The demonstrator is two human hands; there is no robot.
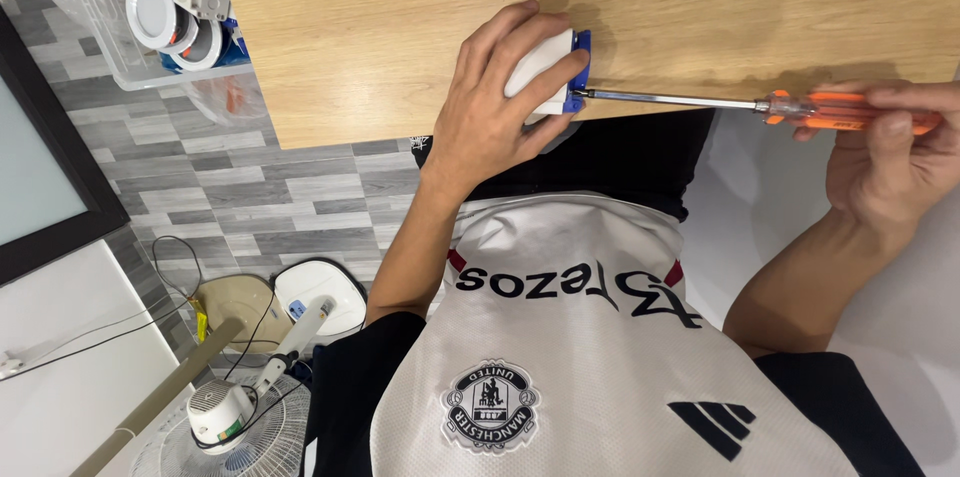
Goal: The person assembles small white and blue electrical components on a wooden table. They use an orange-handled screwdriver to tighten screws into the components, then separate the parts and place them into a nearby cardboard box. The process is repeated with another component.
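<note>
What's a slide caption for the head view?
Left hand steadies a white-and-blue fixture at the wooden table edge; right hand drives an orange-handled screwdriver into it.

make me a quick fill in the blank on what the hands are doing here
1. The left hand presses a white fixture with a ____ bracket onto the wooden table.
2. The right hand grips a screwdriver by its ____ handle.
3. The screwdriver's tip meets the fixture's ____.
4. More round white fixtures lie in a clear ____ beside the table.

Missing words: blue; orange; bracket; bin
</note>
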